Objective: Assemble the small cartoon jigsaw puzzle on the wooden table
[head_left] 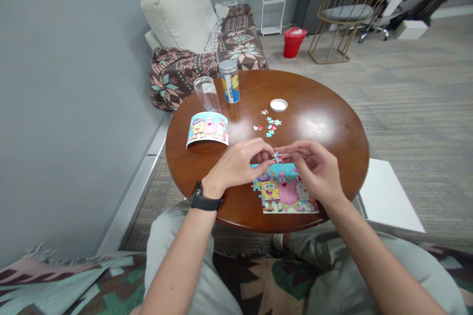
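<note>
"Left hand (244, 160): what's it doing?"

"It's pinching a small puzzle piece (277, 157) between thumb and finger; wood is stretching leftward from it to the table's (192, 170) rim."

"And the joined puzzle (287, 192)?"

"It's lying beneath both hands, left edge showing jagged knobs, straight bottom edge sitting near the front rim."

"Right hand (320, 170)?"

"It's holding thumb apart from fingers, fingertips sitting right at that piece; whether they're gripping, I'm not able to tell. Beyond it I'm seeing room reaching the curved right rim."

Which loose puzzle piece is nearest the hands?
The puzzle piece between the left hand and right hand; the other loose pieces lie farther off, near the round lid.
</note>
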The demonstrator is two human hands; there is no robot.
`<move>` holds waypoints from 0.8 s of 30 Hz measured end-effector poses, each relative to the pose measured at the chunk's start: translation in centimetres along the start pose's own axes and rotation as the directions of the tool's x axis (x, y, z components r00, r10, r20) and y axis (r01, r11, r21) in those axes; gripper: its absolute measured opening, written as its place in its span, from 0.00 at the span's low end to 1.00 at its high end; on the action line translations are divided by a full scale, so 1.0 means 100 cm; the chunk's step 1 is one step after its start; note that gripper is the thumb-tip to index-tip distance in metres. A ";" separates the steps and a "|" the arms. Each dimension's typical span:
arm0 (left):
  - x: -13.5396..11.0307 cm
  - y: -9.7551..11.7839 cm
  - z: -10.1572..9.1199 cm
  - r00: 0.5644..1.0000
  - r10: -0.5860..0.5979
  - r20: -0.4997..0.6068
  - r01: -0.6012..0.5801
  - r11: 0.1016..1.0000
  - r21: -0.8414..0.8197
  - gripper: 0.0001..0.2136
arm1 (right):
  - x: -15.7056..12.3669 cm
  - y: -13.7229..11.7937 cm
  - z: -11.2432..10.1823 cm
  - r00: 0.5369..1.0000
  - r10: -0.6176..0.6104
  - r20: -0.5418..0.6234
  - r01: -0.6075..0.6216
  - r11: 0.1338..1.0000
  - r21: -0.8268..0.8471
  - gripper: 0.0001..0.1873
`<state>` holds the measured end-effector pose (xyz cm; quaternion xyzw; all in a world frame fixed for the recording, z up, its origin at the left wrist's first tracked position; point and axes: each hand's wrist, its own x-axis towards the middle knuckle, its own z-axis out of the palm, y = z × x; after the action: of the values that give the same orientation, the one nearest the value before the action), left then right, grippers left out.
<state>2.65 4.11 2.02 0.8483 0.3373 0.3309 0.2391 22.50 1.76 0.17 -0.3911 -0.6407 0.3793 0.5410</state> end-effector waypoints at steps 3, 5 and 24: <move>0.000 0.001 -0.001 1.000 0.009 -0.013 -0.009 1.000 -0.003 0.03 | 0.000 0.000 0.000 1.000 -0.013 -0.007 0.013 1.000 -0.013 0.04; 0.000 0.001 -0.001 1.000 0.010 -0.016 -0.010 1.000 -0.006 0.03 | 0.000 -0.001 0.000 1.000 -0.011 -0.009 0.010 1.000 -0.024 0.04; -0.038 0.024 -0.030 0.974 -0.143 0.173 0.122 0.985 0.125 0.03 | 0.005 -0.002 -0.001 0.997 -0.046 0.065 0.060 0.971 -0.230 0.04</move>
<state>-0.62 0.32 4.06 0.8627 0.3883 0.2158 0.2417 22.53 2.12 0.59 -0.4230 -0.7065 0.2986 0.4824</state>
